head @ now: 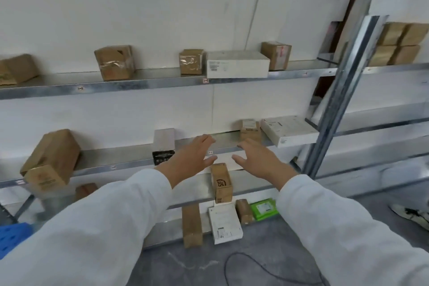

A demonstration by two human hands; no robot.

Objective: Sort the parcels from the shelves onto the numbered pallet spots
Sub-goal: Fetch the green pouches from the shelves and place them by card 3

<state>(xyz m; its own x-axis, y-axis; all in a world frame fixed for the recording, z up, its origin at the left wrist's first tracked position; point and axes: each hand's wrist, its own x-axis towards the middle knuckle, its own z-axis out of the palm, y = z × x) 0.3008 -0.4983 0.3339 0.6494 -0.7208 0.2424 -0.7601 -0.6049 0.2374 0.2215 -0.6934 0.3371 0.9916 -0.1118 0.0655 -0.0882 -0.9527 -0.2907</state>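
**Hand state.** Your left hand (190, 155) and right hand (260, 158) were held out in front of the middle shelf (116, 166). They were apart, with fingers straight, and gripped nothing.

**Location of the work item.** The brown SF carton (221, 182) stood on its narrow end on the lower shelf (253, 183), directly below the gap between your hands. It was the nearest parcel. Which parcel you intended to take could not be told.

**Handling (assessment).**
- The carton appeared stiff-walled and was probably light.
- Standing on end, it would tip easily if pushed high up.
- You would do best to take it by its two long side faces, one hand per face, near mid-height.
- The glossy tape on the upper-shelf cartons was likely slick, so bare cardboard was the better place to grip.

**Count of parcels in view.**
- Upper shelf (139, 87): five, made up of four brown cartons and one flat white box (238, 64).
- Middle shelf: four, namely one large brown carton (51, 160), one white-and-black box (163, 146), one small brown carton (250, 130) and one flat white box (287, 131).
- Lower shelf: two, the second (86, 190) partly hidden.
- Bottom shelf (162, 235): four, made up of two brown, one white and one green (264, 209).
- Adjacent bay: four stacked brown cartons (399, 44).

**Destination.** A corner of a blue pallet (11, 237) showed at lower left. No spot numbers were legible.
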